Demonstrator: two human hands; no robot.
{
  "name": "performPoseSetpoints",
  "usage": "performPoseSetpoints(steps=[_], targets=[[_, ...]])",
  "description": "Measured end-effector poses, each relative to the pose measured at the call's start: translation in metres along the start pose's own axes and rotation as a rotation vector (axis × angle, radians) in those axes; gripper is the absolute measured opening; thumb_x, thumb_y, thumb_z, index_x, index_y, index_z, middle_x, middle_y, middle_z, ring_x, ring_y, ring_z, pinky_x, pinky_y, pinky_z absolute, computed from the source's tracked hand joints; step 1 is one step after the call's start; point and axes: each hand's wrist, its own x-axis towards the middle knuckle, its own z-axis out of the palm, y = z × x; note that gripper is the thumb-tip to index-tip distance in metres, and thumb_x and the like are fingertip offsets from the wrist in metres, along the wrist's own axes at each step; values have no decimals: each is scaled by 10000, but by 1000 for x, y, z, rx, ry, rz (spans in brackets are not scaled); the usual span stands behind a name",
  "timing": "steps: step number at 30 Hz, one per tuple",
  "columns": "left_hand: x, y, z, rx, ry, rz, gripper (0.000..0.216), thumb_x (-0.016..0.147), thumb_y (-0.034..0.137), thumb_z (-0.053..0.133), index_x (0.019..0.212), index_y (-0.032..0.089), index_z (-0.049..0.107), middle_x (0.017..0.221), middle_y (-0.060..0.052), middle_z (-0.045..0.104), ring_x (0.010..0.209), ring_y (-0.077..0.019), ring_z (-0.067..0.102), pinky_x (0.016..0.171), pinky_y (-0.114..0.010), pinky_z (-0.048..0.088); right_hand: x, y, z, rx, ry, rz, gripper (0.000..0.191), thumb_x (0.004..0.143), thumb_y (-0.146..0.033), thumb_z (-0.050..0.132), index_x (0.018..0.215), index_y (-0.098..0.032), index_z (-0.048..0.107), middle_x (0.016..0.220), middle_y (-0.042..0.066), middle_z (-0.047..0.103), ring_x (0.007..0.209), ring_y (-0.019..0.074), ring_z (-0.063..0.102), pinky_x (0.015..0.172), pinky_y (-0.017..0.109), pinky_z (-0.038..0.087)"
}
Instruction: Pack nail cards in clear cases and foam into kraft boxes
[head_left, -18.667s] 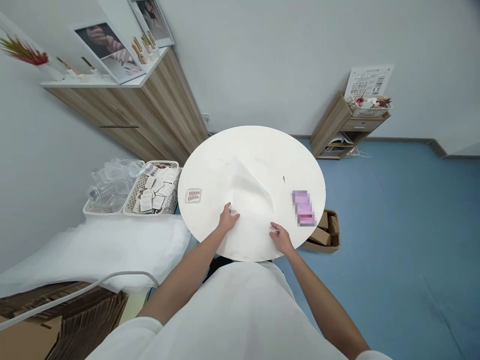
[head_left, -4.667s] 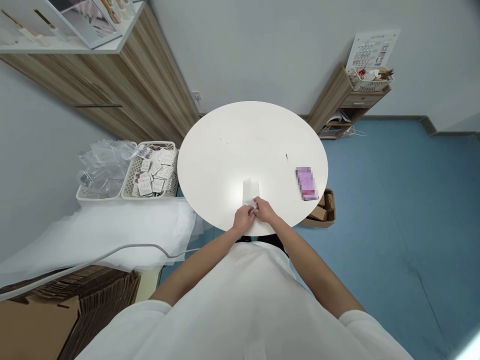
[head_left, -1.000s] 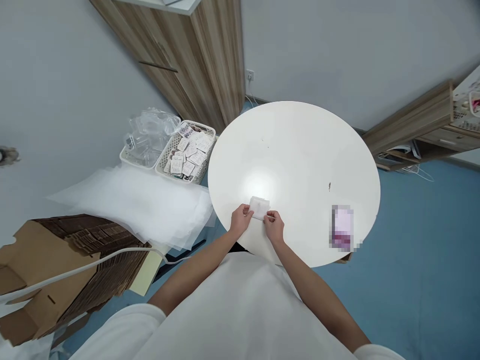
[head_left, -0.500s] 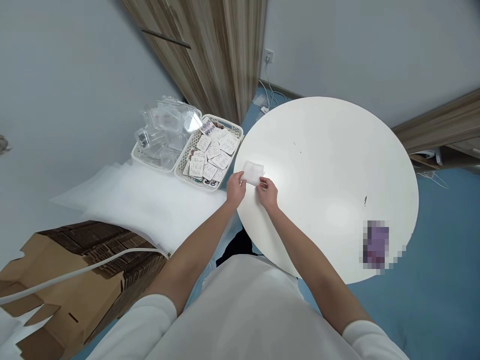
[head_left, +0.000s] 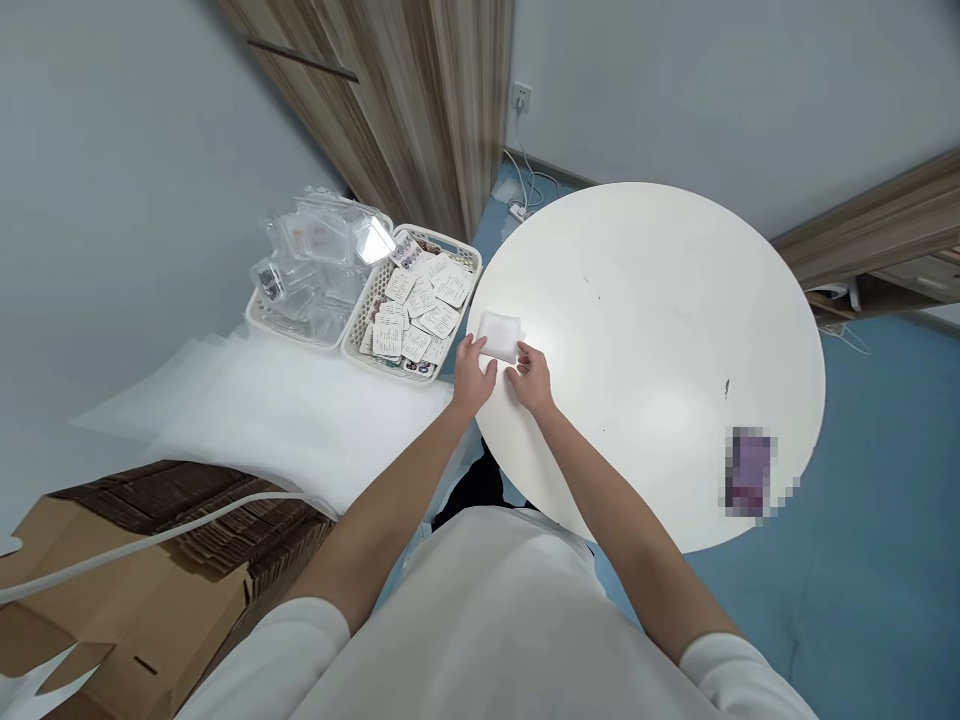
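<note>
On my remote feed, a gray wall backs a round white table. White foam sheets lie left of the table, in front of a perforated basket of printed cards. The left hand and right hand are unclenched, fingertips at the near corners of a folded white packet; I cannot confirm contact. The packet lies flat near the table's left edge. I judge its folding complete from the compact, squared outline; any remaining steps I cannot determine.

White packet between both hands
</note>
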Motion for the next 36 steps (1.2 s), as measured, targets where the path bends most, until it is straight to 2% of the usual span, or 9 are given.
performPoseSetpoints(steps=[6, 12, 15, 20, 22, 27, 29, 32, 36], targets=[[-17, 6, -3, -22, -11, -25, 539, 768, 236, 502, 1270, 210, 309, 1376, -118, 212, 1269, -255, 245, 1012, -435, 281, -17, 3, -9, 30, -1, 39, 585, 680, -289, 550, 1222, -260, 334, 1234, 69, 381, 1016, 179, 443, 841, 356, 448], [-69, 8, 1, -2, -49, 49, 555, 791, 255, 470, 1297, 183, 253, 1396, -130, 189, 1287, -253, 203, 1003, -439, 296, -67, 16, -32, 79, -9, 166, 513, 703, -286, 517, 1195, -255, 371, 1243, 74, 413, 967, 166, 492, 813, 337, 457], [-106, 11, -1, 25, -107, 67, 513, 795, 243, 455, 1276, 173, 291, 1379, -129, 243, 1280, -239, 228, 998, -424, 312, -101, 28, -48, 66, -59, 248, 461, 718, -297, 496, 1164, -220, 409, 1192, 93, 465, 850, 144, 551, 787, 328, 467], [-165, 14, -16, 29, -187, -55, 426, 811, 253, 420, 1231, 204, 364, 1291, -99, 411, 1195, -209, 391, 947, -383, 384, -147, 42, -75, 80, -184, 340, 409, 707, -314, 513, 1097, -195, 471, 1084, 101, 540, 755, 147, 573, 701, 319, 492], [-188, 15, -21, -14, -212, -108, 427, 822, 280, 400, 1240, 208, 353, 1251, -93, 462, 1082, -189, 505, 860, -340, 454, -159, 43, -86, 92, -268, 339, 382, 700, -320, 522, 1059, -192, 493, 1049, 92, 556, 748, 146, 578, 692, 307, 490], [-236, 27, -27, -28, -146, -267, 416, 817, 326, 394, 1216, 208, 389, 1062, -65, 594, 886, -175, 604, 684, -294, 507, -178, 42, -104, 108, -475, 297, 327, 688, -321, 538, 989, -192, 540, 981, 73, 579, 746, 141, 578, 705, 297, 478], [-250, 35, -34, -18, -139, -280, 393, 811, 339, 407, 1178, 201, 434, 1035, -63, 605, 859, -173, 607, 689, -294, 503, -179, 42, -101, 91, -517, 266, 322, 684, -325, 541, 974, -186, 551, 949, 72, 588, 729, 142, 576, 688, 297, 476], [-266, 44, -57, 40, -98, -252, 373, 809, 361, 419, 1143, 210, 484, 1059, -70, 598, 910, -191, 584, 759, -316, 484, -177, 38, -78, 26, -611, 174, 334, 677, -341, 544, 968, -179, 558, 918, 68, 598, 714, 145, 572, 654, 293, 472], [-289, 35, -104, 193, 158, -287, 352, 812, 368, 411, 1110, 210, 512, 1116, -75, 566, 1034, -224, 517, 863, -355, 430, -177, 14, -28, -91, -795, -27, 361, 681, -345, 549, 1002, -179, 551, 936, 66, 598, 726, 146, 562, 659, 297, 469]])
